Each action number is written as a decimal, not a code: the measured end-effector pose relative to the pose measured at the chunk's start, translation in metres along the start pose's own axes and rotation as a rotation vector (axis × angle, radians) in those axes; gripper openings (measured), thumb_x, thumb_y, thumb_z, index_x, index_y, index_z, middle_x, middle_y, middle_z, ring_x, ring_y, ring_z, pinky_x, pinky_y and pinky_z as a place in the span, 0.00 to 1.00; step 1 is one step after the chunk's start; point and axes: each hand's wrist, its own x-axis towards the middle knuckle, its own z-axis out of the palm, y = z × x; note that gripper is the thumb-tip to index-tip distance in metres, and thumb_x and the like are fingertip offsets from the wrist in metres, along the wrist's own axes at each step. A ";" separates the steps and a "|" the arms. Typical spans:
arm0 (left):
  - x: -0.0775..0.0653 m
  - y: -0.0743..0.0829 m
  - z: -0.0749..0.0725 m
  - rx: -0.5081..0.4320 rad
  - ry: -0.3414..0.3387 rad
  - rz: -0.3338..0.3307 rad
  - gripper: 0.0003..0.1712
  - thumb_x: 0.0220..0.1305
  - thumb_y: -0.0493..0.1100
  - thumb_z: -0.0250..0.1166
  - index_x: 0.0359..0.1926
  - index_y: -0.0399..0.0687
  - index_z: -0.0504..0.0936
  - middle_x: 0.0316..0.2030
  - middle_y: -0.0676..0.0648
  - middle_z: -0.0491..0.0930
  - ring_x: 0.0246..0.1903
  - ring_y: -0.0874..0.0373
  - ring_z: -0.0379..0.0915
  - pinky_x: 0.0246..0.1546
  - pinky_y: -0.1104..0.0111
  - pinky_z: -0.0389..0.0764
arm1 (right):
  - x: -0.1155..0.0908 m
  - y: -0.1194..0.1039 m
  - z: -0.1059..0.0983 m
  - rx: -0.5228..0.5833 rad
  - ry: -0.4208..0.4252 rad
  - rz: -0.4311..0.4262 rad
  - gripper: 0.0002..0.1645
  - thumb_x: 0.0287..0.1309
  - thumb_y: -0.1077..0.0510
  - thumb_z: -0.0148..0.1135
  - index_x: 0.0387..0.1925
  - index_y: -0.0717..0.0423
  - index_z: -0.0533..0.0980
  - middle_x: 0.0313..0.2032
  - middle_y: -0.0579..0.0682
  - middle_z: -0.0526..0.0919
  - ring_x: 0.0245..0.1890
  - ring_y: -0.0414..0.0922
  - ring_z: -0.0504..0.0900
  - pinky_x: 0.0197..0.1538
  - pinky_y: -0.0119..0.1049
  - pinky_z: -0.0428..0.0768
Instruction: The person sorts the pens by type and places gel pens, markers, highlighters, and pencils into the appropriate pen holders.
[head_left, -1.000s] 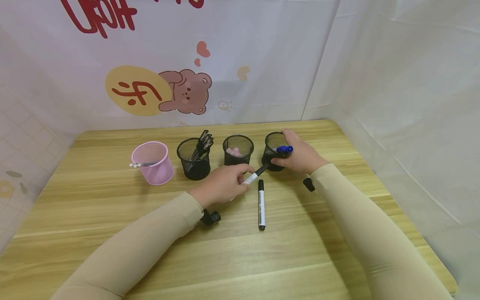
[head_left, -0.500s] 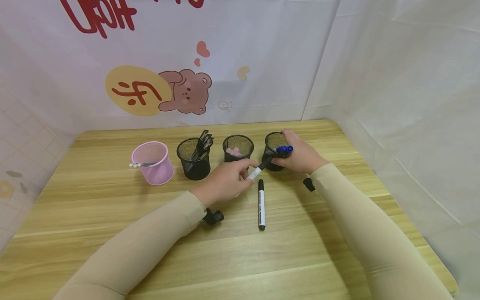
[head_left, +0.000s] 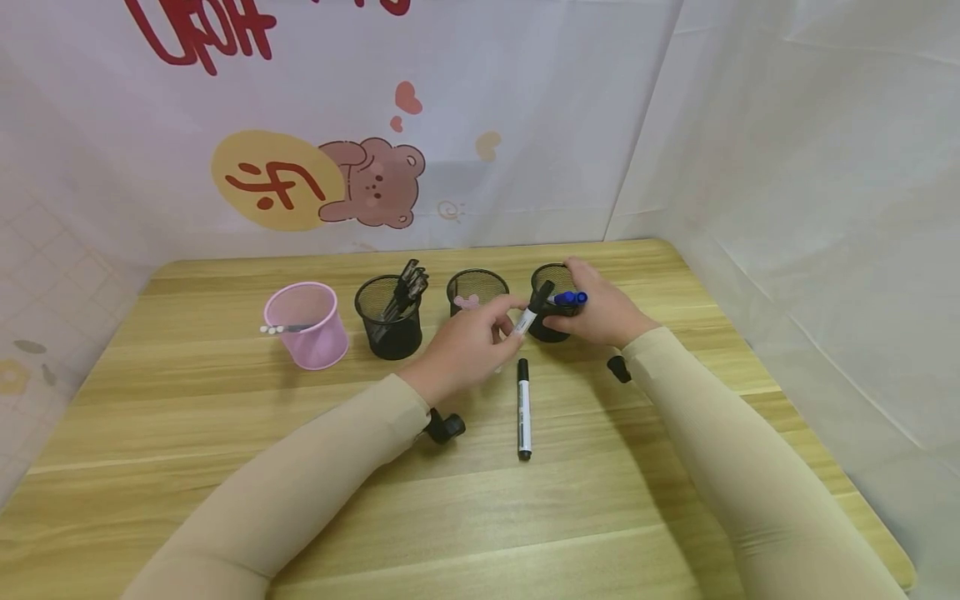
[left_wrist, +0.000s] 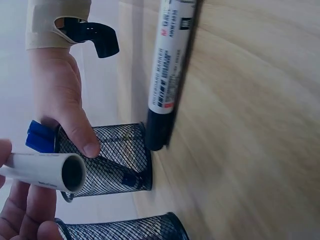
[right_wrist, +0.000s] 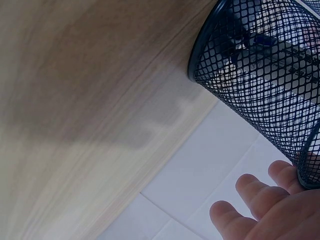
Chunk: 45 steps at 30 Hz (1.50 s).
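Note:
In the head view my left hand [head_left: 465, 346] pinches a whiteboard marker [head_left: 529, 315], tilted with its black cap up, overlapping the front left of the rightmost black mesh pen cup [head_left: 551, 331]. The left wrist view shows this white marker [left_wrist: 37, 169] end-on. My right hand [head_left: 606, 310] holds that cup by its right side, thumb [left_wrist: 80, 127] across the front. Blue-capped markers [head_left: 570, 298] lean out of the cup toward this hand. Through the mesh, their white barrels [right_wrist: 285, 75] show in the right wrist view. A second black-capped whiteboard marker [head_left: 524, 412] lies on the table.
To the left stand a black mesh cup [head_left: 459, 310] with pink pieces showing, partly behind my left hand, another mesh cup [head_left: 390, 333] of black pens [head_left: 406, 292], and a pink cup [head_left: 324, 337] with white-tipped sticks [head_left: 281, 328]. A printed cloth [head_left: 525, 183] hangs behind the table.
My left hand has moved right and up toward the rightmost cup, and the marker in it has tipped steeper, cap now near the rim. My right hand and the cup have stayed put.

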 end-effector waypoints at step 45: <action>0.071 0.019 0.017 -0.116 0.251 0.087 0.27 0.79 0.47 0.62 0.74 0.60 0.69 0.54 0.51 0.85 0.53 0.58 0.87 0.50 0.65 0.87 | -0.002 -0.003 -0.002 0.082 -0.003 -0.042 0.55 0.58 0.41 0.78 0.78 0.46 0.57 0.75 0.59 0.66 0.74 0.61 0.70 0.73 0.65 0.71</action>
